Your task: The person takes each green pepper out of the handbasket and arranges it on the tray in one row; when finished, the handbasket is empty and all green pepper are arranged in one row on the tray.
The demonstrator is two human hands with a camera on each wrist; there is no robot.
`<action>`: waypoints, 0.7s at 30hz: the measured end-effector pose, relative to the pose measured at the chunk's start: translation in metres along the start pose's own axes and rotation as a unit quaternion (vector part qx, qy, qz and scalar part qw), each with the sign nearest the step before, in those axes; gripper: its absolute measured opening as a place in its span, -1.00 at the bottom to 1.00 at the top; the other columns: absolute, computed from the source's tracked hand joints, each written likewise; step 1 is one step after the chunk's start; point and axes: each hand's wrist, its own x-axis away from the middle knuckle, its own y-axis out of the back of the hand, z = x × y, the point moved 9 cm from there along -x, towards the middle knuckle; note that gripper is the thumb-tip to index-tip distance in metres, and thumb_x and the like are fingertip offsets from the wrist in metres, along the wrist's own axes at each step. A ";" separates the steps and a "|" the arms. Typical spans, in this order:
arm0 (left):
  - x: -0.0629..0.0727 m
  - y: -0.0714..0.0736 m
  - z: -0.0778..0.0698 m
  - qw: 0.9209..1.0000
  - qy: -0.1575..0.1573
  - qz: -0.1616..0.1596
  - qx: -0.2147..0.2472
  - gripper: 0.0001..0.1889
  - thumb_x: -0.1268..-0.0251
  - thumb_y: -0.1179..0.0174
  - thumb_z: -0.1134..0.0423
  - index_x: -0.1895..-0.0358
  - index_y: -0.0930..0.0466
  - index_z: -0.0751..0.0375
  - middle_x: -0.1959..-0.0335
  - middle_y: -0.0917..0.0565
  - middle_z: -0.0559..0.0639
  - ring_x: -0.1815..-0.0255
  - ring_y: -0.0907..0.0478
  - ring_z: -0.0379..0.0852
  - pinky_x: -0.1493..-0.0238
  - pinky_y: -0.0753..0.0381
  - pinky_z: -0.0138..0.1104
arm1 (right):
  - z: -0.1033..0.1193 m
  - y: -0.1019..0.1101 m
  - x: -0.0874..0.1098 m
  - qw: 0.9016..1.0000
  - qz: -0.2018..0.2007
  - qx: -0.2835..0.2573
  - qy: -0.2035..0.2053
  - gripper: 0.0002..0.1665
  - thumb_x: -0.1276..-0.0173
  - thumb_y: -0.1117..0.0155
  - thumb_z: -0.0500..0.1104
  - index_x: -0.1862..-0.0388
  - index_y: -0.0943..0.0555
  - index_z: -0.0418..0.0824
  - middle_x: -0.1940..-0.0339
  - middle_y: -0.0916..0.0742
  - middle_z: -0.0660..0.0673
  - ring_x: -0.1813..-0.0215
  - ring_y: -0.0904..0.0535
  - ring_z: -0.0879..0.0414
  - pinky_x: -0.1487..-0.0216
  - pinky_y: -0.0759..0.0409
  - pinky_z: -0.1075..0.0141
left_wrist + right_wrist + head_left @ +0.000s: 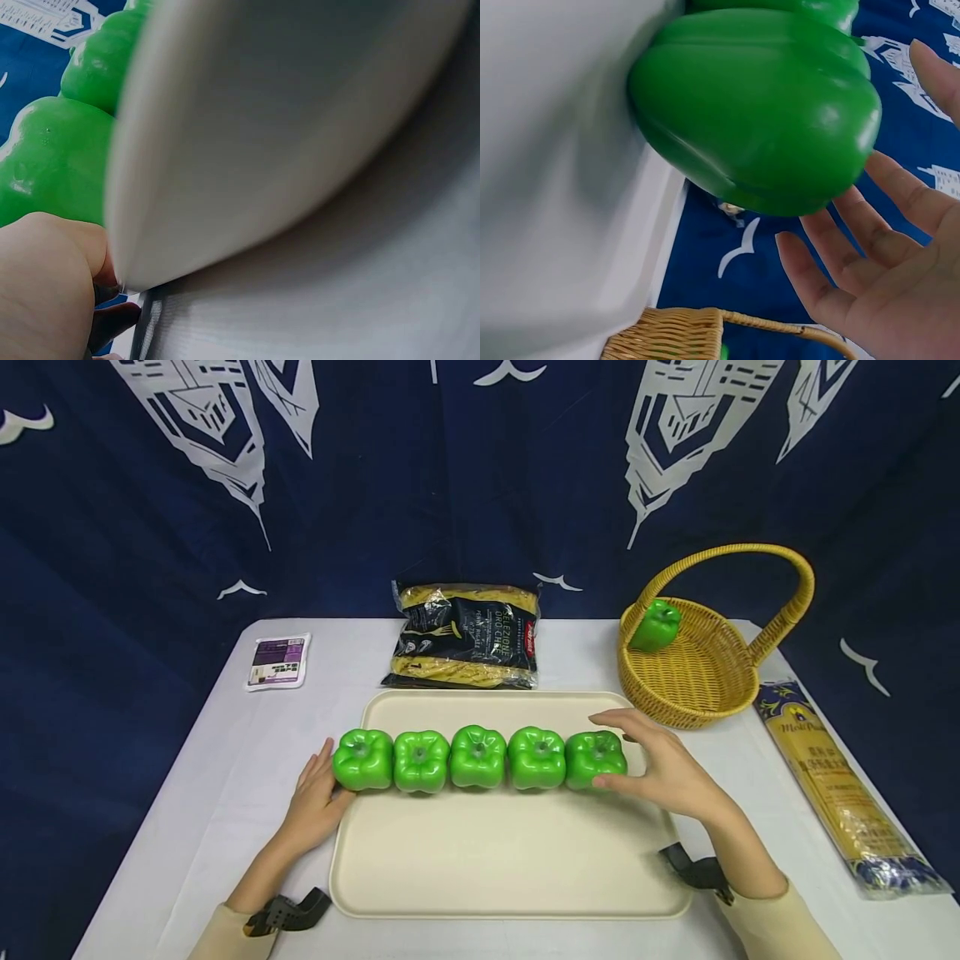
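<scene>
Several green bell peppers [478,757] stand in a row, stems up, across the cream tray [510,868]. My left hand [315,806] rests by the tray's left edge, beside the leftmost pepper [363,760]; in the left wrist view, part of that hand [49,285] shows below a pepper [56,161], and the blurred tray rim hides the rest. Around the right-end pepper [596,760], my right hand [660,768] is spread, thumb in front and fingers behind. In the right wrist view its fingers lie close to the pepper [757,112], the thumb apart from it.
A wicker basket [697,702] with a tall handle stands at the back right, one green pepper [657,625] inside. Behind the tray lies a pasta bag [465,639]. A long noodle pack [843,785] lies at right, a small purple-and-white packet [277,662] at back left.
</scene>
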 end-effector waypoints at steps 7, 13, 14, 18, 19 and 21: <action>0.000 0.000 0.001 1.000 -0.003 -0.002 -0.002 -0.43 -0.26 -0.06 0.33 -0.34 -0.33 0.49 -0.39 -0.36 0.40 -0.55 0.04 0.37 -0.50 0.14 0.20 | -0.006 0.024 0.004 0.999 -0.033 -0.021 0.002 -0.17 0.04 -0.61 -0.22 -0.27 -0.50 -0.23 -0.19 -0.61 -0.15 -0.22 -0.39 0.43 -0.17 -0.43 0.57; -0.001 0.000 0.000 1.000 0.000 -0.002 0.002 -0.44 -0.29 -0.05 0.32 -0.35 -0.33 0.48 -0.39 -0.36 0.39 -0.56 0.05 0.36 -0.50 0.15 0.20 | -0.022 0.062 0.002 0.994 -0.102 -0.039 -0.006 -0.25 0.05 -0.55 -0.41 -0.20 -0.54 -0.33 -0.11 -0.65 -0.04 -0.15 -0.40 0.55 -0.11 -0.34 0.75; 0.000 0.000 0.000 1.000 0.001 -0.002 0.003 -0.44 -0.29 -0.05 0.31 -0.35 -0.33 0.47 -0.39 -0.36 0.38 -0.56 0.05 0.36 -0.50 0.15 0.20 | -0.027 0.069 0.001 0.992 -0.115 -0.047 -0.011 -0.26 0.05 -0.54 -0.44 -0.20 -0.54 -0.34 -0.10 -0.65 0.03 -0.14 -0.42 0.54 -0.10 -0.35 0.76; 0.001 0.001 -0.001 1.000 0.003 -0.001 0.005 -0.44 -0.29 -0.06 0.31 -0.35 -0.34 0.47 -0.39 -0.36 0.38 -0.56 0.04 0.37 -0.50 0.15 0.21 | -0.048 0.098 -0.005 0.982 -0.166 -0.078 -0.045 -0.28 0.00 -0.48 -0.49 -0.22 -0.53 -0.34 -0.09 -0.63 0.17 -0.12 -0.48 0.49 -0.09 -0.39 0.75; 0.001 0.001 -0.002 1.000 0.003 -0.001 0.006 -0.45 -0.29 -0.06 0.31 -0.35 -0.34 0.47 -0.40 -0.36 0.38 -0.56 0.04 0.37 -0.50 0.15 0.21 | -0.055 0.105 -0.007 0.979 -0.178 -0.080 -0.057 -0.28 -0.02 -0.48 -0.47 -0.23 -0.53 -0.31 -0.10 -0.63 0.17 -0.11 -0.49 0.48 -0.09 -0.40 0.75; 0.001 0.002 -0.002 1.000 0.003 -0.002 0.007 -0.45 -0.30 -0.06 0.31 -0.35 -0.34 0.47 -0.40 -0.36 0.38 -0.56 0.04 0.37 -0.50 0.15 0.22 | -0.067 0.116 -0.012 0.972 -0.203 -0.082 -0.084 -0.31 -0.08 -0.46 -0.43 -0.25 -0.53 -0.26 -0.12 -0.63 0.12 -0.12 -0.49 0.46 -0.08 -0.41 0.74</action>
